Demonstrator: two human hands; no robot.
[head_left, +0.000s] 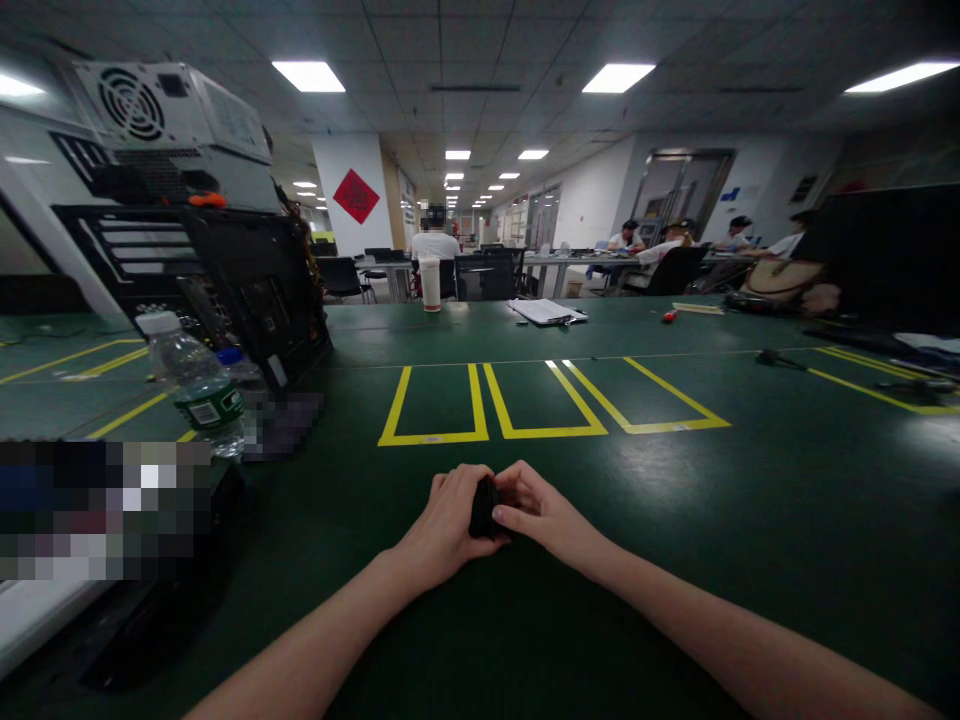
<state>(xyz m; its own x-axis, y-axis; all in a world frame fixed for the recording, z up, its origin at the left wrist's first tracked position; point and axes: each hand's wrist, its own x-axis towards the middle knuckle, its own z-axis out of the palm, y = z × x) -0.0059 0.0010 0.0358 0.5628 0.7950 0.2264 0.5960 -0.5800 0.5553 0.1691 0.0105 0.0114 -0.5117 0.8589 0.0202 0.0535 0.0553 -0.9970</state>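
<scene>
Both hands meet over the green tabletop (555, 620), close to me. My left hand (456, 515) is wrapped round a small black block-like object (484, 508), its thumb underneath and its fingers over the top. From the other side, my right hand (536, 505) pinches the same object's right edge with thumb and bent fingers. Most of the object is covered by my fingers, and its exact kind does not show. Just beyond the hands, yellow tape (433, 438) marks several open-ended boxes on the table.
An open computer case (255, 300) with a power supply (180, 110) on top stands at left, beside a water bottle (199, 390). Farther back are a white cup (430, 285), a clipboard with papers (547, 312) and a small red item (669, 316). A dark monitor (892, 255) stands right. People sit beyond.
</scene>
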